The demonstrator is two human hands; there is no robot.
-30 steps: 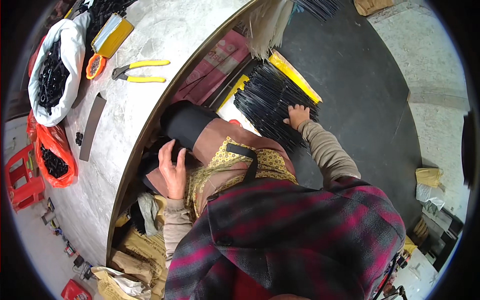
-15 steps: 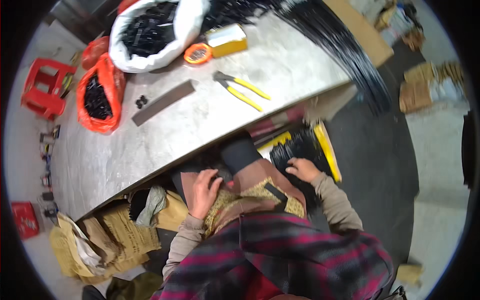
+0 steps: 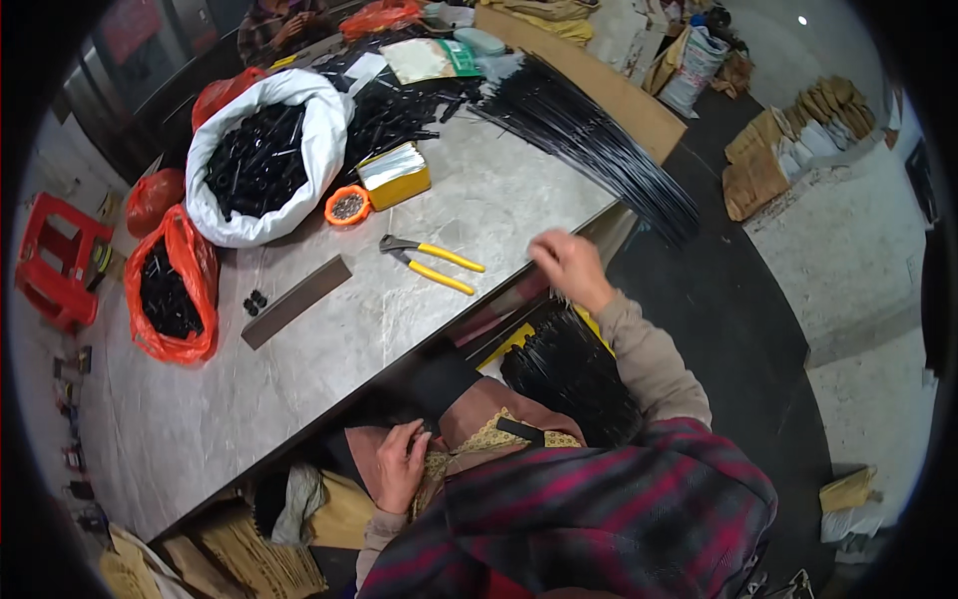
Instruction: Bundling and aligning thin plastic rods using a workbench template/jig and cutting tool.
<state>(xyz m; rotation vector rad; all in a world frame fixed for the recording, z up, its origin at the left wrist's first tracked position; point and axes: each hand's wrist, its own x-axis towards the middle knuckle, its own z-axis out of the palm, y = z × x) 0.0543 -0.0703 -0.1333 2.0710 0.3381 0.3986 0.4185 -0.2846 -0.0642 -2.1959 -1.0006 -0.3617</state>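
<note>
My left hand (image 3: pixel 401 464) is low over the brown cloth (image 3: pixel 366 454) on my lap, its fingers loosely bent and a little apart, with nothing visible in them. My right hand (image 3: pixel 571 268) is raised beside the near right edge of the table, fingers curled together; whatever they hold, if anything, is hidden. Below it stands a yellow-edged box of thin black strips (image 3: pixel 564 364). On the tabletop, to the left of that hand, lie pincers with yellow handles (image 3: pixel 434 265). A bundle of long black rods (image 3: pixel 599 140) hangs past the table's right edge.
On the grey table (image 3: pixel 329 369) are a white sack of black parts (image 3: pixel 334 140), a red bag of black pieces (image 3: pixel 205 329), a flat metal bar (image 3: pixel 296 302), an orange dish (image 3: pixel 347 206) and a yellow box (image 3: pixel 399 182). Across the table sits another person (image 3: pixel 284 30). A red stool (image 3: pixel 62 265) stands left.
My right hand has risen from the box of black strips to beside the table edge, its fingers curling. The view has tilted up, showing more of the far table. My left hand stays over my lap.
</note>
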